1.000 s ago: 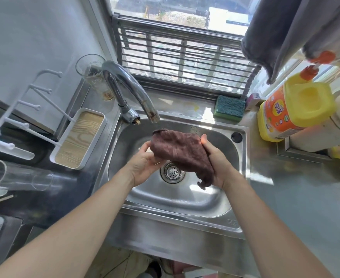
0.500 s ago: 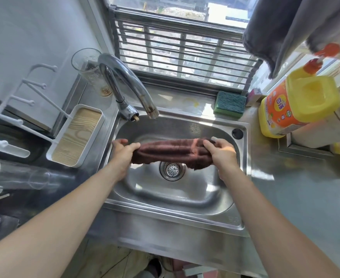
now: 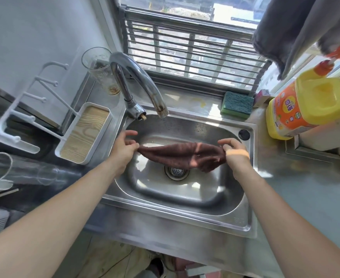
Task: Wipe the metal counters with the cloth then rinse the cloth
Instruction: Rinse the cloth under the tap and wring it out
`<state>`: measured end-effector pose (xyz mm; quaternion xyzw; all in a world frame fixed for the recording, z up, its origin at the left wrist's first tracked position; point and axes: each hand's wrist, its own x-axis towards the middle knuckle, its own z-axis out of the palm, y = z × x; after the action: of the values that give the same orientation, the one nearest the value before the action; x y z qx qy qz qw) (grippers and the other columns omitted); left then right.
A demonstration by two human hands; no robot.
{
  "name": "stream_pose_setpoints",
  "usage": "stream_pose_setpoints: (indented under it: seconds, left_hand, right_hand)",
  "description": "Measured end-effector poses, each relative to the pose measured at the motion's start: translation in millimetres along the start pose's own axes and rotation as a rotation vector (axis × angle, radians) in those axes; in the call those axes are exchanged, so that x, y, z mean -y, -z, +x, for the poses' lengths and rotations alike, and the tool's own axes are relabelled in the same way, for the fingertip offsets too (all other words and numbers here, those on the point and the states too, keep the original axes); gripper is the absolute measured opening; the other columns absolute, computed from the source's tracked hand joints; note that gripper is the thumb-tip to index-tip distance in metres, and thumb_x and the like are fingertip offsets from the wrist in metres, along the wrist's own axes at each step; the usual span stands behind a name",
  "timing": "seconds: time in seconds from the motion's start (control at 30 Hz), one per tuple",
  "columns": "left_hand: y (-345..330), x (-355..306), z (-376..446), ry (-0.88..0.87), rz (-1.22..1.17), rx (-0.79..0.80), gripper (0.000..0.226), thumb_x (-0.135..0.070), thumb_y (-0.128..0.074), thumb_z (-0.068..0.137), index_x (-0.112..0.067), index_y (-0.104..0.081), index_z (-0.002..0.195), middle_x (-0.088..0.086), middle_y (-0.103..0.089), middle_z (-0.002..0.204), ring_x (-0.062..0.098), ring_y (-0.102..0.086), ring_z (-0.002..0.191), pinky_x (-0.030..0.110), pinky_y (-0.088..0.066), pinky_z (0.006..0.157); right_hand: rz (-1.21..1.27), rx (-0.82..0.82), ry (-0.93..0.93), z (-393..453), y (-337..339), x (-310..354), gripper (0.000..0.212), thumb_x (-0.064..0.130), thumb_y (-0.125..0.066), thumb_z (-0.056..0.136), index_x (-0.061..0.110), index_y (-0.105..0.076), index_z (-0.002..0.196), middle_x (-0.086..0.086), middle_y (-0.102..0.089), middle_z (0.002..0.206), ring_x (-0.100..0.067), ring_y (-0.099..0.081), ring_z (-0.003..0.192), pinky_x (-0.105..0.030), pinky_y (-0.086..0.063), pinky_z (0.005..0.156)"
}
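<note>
A dark brown cloth point(image 3: 182, 155) hangs stretched across the steel sink point(image 3: 185, 199), just above the drain point(image 3: 176, 171). My left hand point(image 3: 124, 148) pinches its left end with thumb and fingers. My right hand point(image 3: 234, 155) pinches the right end, and a loose corner droops below it. The chrome tap point(image 3: 137, 77) curves over the sink's back edge; no water runs from its spout. The metal counter point(image 3: 309, 189) stretches away on the right of the sink.
A green sponge point(image 3: 237, 105) lies behind the sink by the window bars. A yellow and orange detergent jug point(image 3: 305, 109) stands at the right. Left of the sink are a white rack with a wood-patterned tray point(image 3: 82, 135), a glass point(image 3: 102, 69) and a clear tumbler point(image 3: 20, 169) lying down.
The cloth went from a bunch held between both hands to a roll stretched sideways. Now my hands are farther apart and the cloth sags lower and looser over the drain.
</note>
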<state>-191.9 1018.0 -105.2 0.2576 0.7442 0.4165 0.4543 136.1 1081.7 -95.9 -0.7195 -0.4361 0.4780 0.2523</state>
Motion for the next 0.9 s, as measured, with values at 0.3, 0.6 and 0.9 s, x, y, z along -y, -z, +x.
stream_pose_setpoints:
  seconds: [0.3, 0.6, 0.9]
  left_hand:
    - [7, -15, -8, -0.127, 0.266, 0.382, 0.040, 0.004, -0.074, 0.084, -0.019, -0.072, 0.116, 0.002, -0.063, 0.091, 0.010, -0.061, 0.086, 0.008, -0.046, 0.082]
    - [17, -18, 5, -0.471, 0.557, 0.095, 0.006, -0.023, -0.078, 0.087, -0.016, -0.078, 0.086, 0.001, -0.058, 0.098, 0.008, -0.056, 0.089, 0.021, -0.038, 0.086]
    - [14, -20, 2, -0.235, 0.082, -0.001, 0.045, -0.037, -0.063, 0.097, 0.003, -0.062, 0.078, -0.004, -0.055, 0.062, 0.004, -0.047, 0.053, 0.017, -0.040, 0.051]
  right_hand:
    - [-0.417, 0.527, -0.020, 0, 25, 14, 0.049, 0.024, -0.090, 0.074, 0.018, -0.068, 0.118, -0.008, -0.069, 0.114, -0.020, -0.071, 0.093, -0.012, -0.052, 0.074]
    - [-0.412, 0.583, 0.126, 6, 35, 34, 0.009, 0.003, -0.072, 0.086, 0.010, -0.071, 0.092, -0.007, -0.079, 0.086, -0.026, -0.078, 0.084, -0.035, -0.062, 0.087]
    - [0.446, 0.578, -0.038, -1, 40, 23, 0.037, 0.015, -0.068, 0.090, 0.002, -0.069, 0.125, -0.020, -0.075, 0.112, -0.028, -0.074, 0.095, -0.031, -0.059, 0.086]
